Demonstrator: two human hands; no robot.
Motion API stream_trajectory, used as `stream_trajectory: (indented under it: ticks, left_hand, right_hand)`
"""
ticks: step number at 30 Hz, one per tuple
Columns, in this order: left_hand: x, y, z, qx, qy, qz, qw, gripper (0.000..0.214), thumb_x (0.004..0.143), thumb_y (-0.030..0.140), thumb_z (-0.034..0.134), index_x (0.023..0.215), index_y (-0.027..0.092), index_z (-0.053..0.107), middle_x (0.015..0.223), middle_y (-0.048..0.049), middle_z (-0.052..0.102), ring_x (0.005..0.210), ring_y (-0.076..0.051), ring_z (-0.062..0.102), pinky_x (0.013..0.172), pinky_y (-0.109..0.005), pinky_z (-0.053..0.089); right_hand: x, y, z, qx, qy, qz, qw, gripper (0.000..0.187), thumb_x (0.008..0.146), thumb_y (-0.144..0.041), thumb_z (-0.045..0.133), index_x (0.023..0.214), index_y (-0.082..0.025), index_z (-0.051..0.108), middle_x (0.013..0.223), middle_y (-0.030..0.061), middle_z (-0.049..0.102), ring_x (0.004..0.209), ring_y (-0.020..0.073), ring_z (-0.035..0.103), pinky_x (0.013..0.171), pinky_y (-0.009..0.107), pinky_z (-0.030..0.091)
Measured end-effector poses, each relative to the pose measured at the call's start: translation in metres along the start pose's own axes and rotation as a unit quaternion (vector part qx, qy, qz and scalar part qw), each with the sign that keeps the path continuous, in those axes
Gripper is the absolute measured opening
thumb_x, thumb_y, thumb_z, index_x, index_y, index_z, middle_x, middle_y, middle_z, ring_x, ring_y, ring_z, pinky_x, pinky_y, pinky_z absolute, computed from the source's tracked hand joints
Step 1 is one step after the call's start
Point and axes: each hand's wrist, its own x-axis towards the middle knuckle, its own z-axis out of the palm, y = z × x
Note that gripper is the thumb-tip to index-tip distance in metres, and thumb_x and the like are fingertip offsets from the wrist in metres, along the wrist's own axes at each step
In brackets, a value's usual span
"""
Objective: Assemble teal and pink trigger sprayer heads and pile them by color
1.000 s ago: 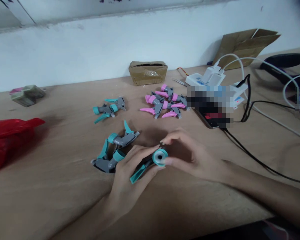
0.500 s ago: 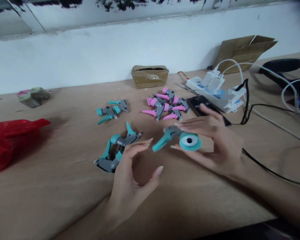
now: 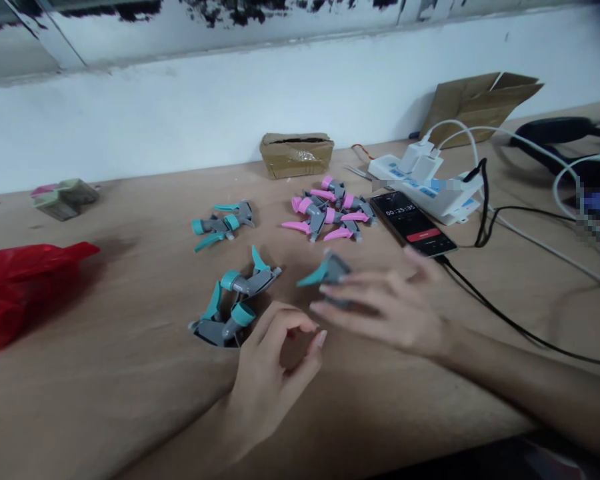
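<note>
Across the brown surface (image 3: 105,393), several spray heads are lying in separate groups, and both hands are working near the front. The right hand (image 3: 385,310) is reaching over a loose spray head (image 3: 336,268), its blurred fingers overlapping the grey body while the teal lever is pointing left. This grip is spreading its fingers fairly straight; whether it is actually clasping the piece, I cannot tell. The left hand (image 3: 277,367) is sitting just in front, its grip curling into a loose ring, with thumb and forefinger leaving a narrow gap and holding nothing visible.

Close beyond the left hand, an upper teal spray head (image 3: 253,283) and a lower teal spray head (image 3: 215,330) are lying next to each other. Farther back, a small teal cluster (image 3: 225,225) is resting left of a pink cluster (image 3: 316,220). Right of the pink pieces, a phone (image 3: 414,227) is displaying a timer beside a white power strip (image 3: 453,203). Behind, a small cardboard box (image 3: 297,161) is standing near the wall (image 3: 180,113).
</note>
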Motion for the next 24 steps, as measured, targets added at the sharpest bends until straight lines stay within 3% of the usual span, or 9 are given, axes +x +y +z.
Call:
stream_trajectory:
  ticks: [2,5,6,8,10,13,24]
  left_hand:
    - [0.0,-0.001,0.0,-0.011,-0.004,-0.012,1.0,0.012,0.081,0.008,0.056,0.083,0.019,0.051,0.077,0.0023,0.054,0.069,-0.009,0.052,0.062,-0.022,0.042]
    - [-0.001,-0.003,0.001,-0.028,-0.008,-0.039,0.999,0.01,0.082,0.01,0.055,0.084,0.019,0.051,0.079,0.0018,0.053,0.07,-0.01,0.051,0.062,-0.022,0.043]
    - [-0.001,-0.004,0.001,-0.033,-0.007,-0.049,0.998,0.01,0.082,0.011,0.055,0.085,0.019,0.051,0.08,0.0015,0.053,0.07,-0.01,0.051,0.062,-0.023,0.043]
    - [-0.001,-0.006,0.002,-0.039,-0.003,-0.062,0.997,0.01,0.082,0.013,0.057,0.087,0.019,0.051,0.082,0.0012,0.052,0.069,-0.01,0.051,0.062,-0.023,0.043]
    - [0.0,-0.007,0.003,-0.04,-0.001,-0.059,0.997,0.01,0.082,0.014,0.058,0.088,0.019,0.052,0.085,0.0009,0.052,0.07,-0.009,0.051,0.062,-0.022,0.044]
    - [0.002,-0.007,0.002,-0.029,0.003,-0.045,0.999,0.01,0.083,0.013,0.058,0.089,0.02,0.055,0.087,0.001,0.052,0.072,-0.008,0.051,0.064,-0.021,0.044]
    - [0.001,-0.003,0.0,-0.007,0.007,-0.005,1.0,0.012,0.083,0.011,0.059,0.091,0.02,0.062,0.09,0.0002,0.05,0.078,-0.007,0.054,0.067,-0.016,0.046]
  right_hand:
    - [0.0,0.001,0.001,-0.018,0.033,0.027,0.999,0.029,0.08,-0.02,0.064,0.103,-0.037,0.062,0.095,-0.009,0.07,0.088,0.0147,0.058,0.1,0.041,0.021]
    - [0.0,0.003,0.004,0.007,0.036,-0.008,0.999,0.025,0.082,-0.02,0.061,0.099,-0.038,0.063,0.093,-0.0117,0.07,0.086,0.0109,0.059,0.103,0.038,0.019]
    - [-0.001,0.004,0.006,0.012,0.061,0.024,0.998,0.025,0.08,-0.022,0.064,0.099,-0.037,0.063,0.09,-0.0102,0.071,0.085,0.0119,0.06,0.104,0.039,0.018]
    - [-0.003,0.003,0.008,0.05,0.047,0.093,0.993,0.027,0.076,-0.024,0.068,0.1,-0.035,0.063,0.091,-0.0064,0.071,0.087,0.0151,0.06,0.104,0.044,0.017]
    - [-0.004,0.0,0.009,0.13,0.007,0.105,0.986,0.024,0.077,-0.025,0.067,0.1,-0.03,0.063,0.086,-0.0051,0.07,0.083,0.0145,0.061,0.104,0.046,0.016]
    - [-0.004,-0.006,0.009,0.188,-0.003,0.143,0.972,0.023,0.076,-0.025,0.069,0.098,-0.024,0.063,0.081,-0.0035,0.069,0.079,0.0135,0.062,0.103,0.045,0.019]
    - [-0.008,-0.015,0.019,0.305,-0.086,0.202,0.927,0.023,0.074,-0.035,0.069,0.088,-0.022,0.057,0.083,-0.0031,0.064,0.084,0.0138,0.06,0.101,0.04,0.023]
